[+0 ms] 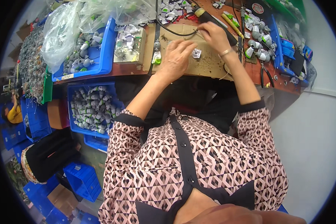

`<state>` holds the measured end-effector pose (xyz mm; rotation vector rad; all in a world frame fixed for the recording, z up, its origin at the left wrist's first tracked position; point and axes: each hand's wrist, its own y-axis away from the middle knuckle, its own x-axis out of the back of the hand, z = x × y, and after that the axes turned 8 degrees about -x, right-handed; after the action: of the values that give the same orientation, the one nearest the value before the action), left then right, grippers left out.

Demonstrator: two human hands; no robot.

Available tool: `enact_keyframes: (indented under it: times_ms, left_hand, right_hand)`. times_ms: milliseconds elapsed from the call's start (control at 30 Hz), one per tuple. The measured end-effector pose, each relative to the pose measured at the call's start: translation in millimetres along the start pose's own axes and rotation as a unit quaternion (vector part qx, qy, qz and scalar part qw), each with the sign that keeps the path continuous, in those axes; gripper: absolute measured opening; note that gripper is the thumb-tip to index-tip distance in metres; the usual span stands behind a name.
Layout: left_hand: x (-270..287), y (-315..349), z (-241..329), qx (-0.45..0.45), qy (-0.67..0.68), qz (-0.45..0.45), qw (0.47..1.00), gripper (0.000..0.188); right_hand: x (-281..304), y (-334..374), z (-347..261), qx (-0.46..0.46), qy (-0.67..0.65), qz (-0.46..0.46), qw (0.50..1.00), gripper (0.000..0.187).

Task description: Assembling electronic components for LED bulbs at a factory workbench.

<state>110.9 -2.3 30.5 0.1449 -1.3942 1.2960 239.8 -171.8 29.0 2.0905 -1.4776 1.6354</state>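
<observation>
My left hand [174,59] is over a cardboard sheet on the bench, back up, its fingers reaching loosely to the right. Just below its fingertips is a small white plastic part [196,53]; no grip on it shows. My right hand [214,36] is farther out, its thumb and fingers closed at the end of a black cord [178,34] that loops in from the far edge. To the left of my left hand lies a white and green plastic piece [156,58], with a grey ball-shaped piece [157,45] beyond it.
Blue trays [107,56] of grey and white parts flank the work spot, left and right. Below the bench, another blue bin [71,112] is full of parts. Pliers [266,74] and a yellow stick-like tool [232,24] lie rightward. A person in yellow [15,114] is at far left.
</observation>
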Motion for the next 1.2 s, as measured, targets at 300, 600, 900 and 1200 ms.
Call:
enact_keyframes:
  times_ms: [300,600,900,1200]
  left_hand:
    - [-12.5,-9.8,-13.9,-0.068,-0.079,-0.108,0.989,0.017]
    - [2.3,-2.5,9.4,0.065,-0.107,-0.153,0.98,0.039]
    - [9.9,18.2,4.6,0.051,-0.063,-0.137,0.987,0.036]
    - [1.1,23.9,9.6,0.095,-0.039,-0.078,0.992,0.031]
  right_hand:
    - [35.5,106.3,-35.2,-0.323,-0.245,-0.043,0.913,0.015]
    - [8.7,94.9,-57.1,-0.249,-0.242,-0.03,0.937,0.013]
    - [-10.8,83.3,-62.2,-0.15,-0.234,-0.041,0.96,0.012]
    - [-9.2,77.6,-71.3,-0.064,-0.113,-0.058,0.99,0.012]
